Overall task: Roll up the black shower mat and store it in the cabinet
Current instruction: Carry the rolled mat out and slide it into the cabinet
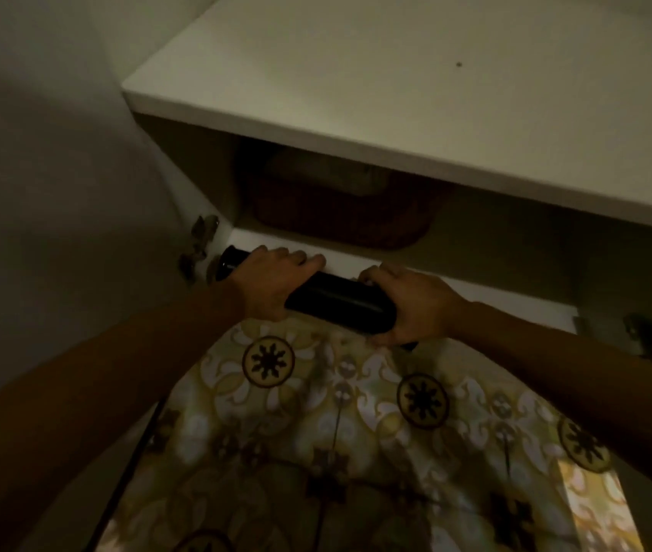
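Black shower mat (336, 302) rolled tight, held level at the cabinet (356, 249) shelf lip. Left hand (272, 280) and right hand (412, 308) both clamped on roll, apart. Recommend: keep grip firm to prevent unrolling, slide in lengthwise under the basket (340, 209) shelf.

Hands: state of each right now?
Left hand: closed around the rolled black mat near its left end.
Right hand: closed around the mat's right end.

Dim room, patterned floor tiles (340, 432), pale wall (38, 153).
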